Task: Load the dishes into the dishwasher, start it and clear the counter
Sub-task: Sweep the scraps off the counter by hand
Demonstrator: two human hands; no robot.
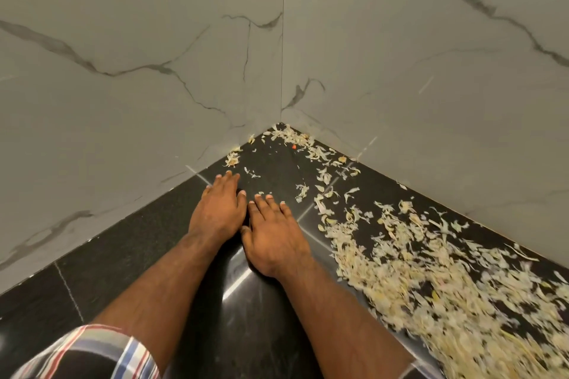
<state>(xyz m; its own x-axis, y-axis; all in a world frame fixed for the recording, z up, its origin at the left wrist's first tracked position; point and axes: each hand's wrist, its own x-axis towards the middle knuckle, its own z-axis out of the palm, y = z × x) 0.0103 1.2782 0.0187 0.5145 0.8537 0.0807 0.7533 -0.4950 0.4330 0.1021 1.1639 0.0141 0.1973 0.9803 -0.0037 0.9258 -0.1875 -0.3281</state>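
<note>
Black polished stone makes the counter [123,255], glossy enough to reflect light, with thin pale joint lines across it. It runs into a far corner where two walls [138,40] of grey marble-like tile meet, smooth and crossed by dark veins. Pale yellowish peelings [415,271], thin, dry and curled like onion or garlic skins, lie scattered on the counter; they are thick in a heap at the right and near right, along the right wall, and thinner toward the far corner, where a tiny red scrap sits among them. The left hand [218,209] and the right hand [277,240] lie flat on the stone side by side, touching each other, palms down, fingers stretched out and slightly spread, grasping nothing. The fingertips point to the far corner. The peelings begin just beside the right hand on its right side, and a few loose flakes lie just beyond the fingertips. A striped sleeve [101,354] shows at the near left.
</note>
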